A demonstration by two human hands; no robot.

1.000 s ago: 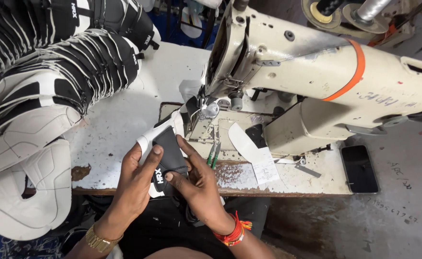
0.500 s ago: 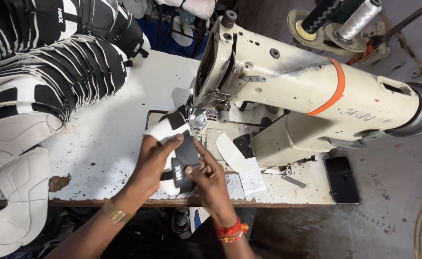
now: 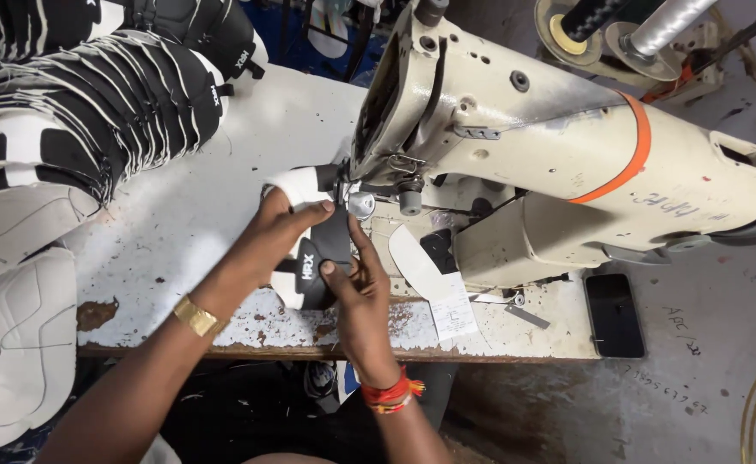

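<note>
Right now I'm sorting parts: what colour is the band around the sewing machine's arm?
Orange band on the cream sewing machine, clearest in the head view.

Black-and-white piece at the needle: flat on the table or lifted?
Lifted. Both the left hand and right hand hold the black-and-white piece bent, its white end up at the sewing machine head.

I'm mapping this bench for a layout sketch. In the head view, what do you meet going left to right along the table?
Stack of black-and-white pieces → left hand → right hand → white paper slip → black phone.
</note>
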